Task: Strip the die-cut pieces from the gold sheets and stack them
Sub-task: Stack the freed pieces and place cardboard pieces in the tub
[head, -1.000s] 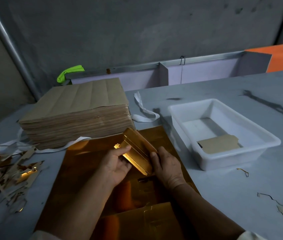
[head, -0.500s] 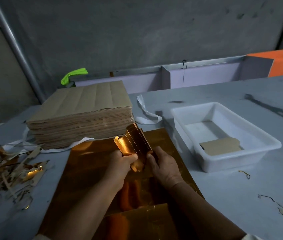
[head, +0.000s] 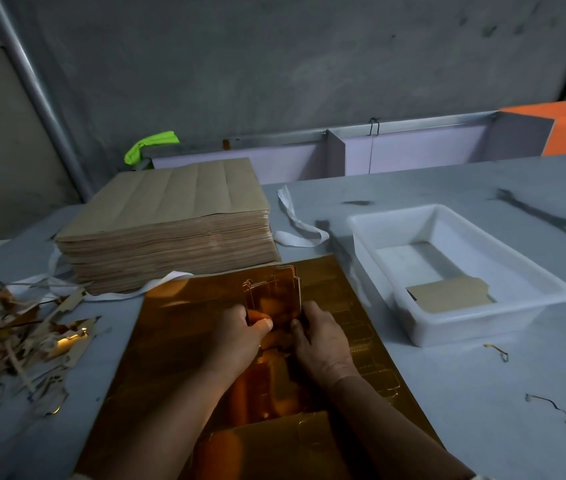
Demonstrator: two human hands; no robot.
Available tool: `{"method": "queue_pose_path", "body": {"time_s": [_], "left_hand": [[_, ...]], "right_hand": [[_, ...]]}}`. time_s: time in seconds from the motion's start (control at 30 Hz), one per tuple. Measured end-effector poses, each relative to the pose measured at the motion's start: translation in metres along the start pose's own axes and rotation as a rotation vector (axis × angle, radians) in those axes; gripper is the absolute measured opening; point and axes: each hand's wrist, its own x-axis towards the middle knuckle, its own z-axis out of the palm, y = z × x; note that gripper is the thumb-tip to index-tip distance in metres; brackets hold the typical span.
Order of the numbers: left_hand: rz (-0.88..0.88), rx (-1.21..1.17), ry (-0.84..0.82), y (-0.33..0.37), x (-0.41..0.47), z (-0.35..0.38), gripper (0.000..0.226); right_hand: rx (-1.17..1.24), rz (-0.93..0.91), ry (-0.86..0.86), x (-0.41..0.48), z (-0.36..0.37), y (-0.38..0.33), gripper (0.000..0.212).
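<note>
A large gold sheet [head: 184, 327] lies flat on the grey table in front of me. Over its middle I hold a small bundle of gold die-cut pieces [head: 274, 292], stood upright with the shiny face toward me. My left hand [head: 240, 336] pinches the bundle's lower left edge with thumb on top. My right hand [head: 323, 341] grips its lower right edge. A white plastic tray [head: 534, 306] to the right holds a stack of stripped pieces [head: 451, 294], brown side up.
A thick stack of brown-backed sheets [head: 170, 223] stands behind the gold sheet at the left. Gold and brown scrap strips [head: 18, 341] litter the table's left side. White strapping [head: 295, 223] lies beside the stack. Small scraps [head: 565, 414] lie at the right.
The bundle in my hands has turned from lying tilted to standing upright, its gold face now toward me, and it has come down closer to the sheet.
</note>
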Motion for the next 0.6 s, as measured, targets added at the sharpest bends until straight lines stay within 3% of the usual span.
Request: {"method": "queue_pose_path", "body": {"time_s": [0.33,0.6], "left_hand": [[-0.008,-0.140,-0.009,0.003,-0.001,0.014,0.009],[0.084,-0.703,-0.158,0.015,0.012,-0.010,0.024]], "right_hand": [[0.027,0.051,-0.025,-0.001,-0.001,0.000,0.006],[0.309,0.159,-0.024,-0.003,-0.010,-0.003,0.007]]}}
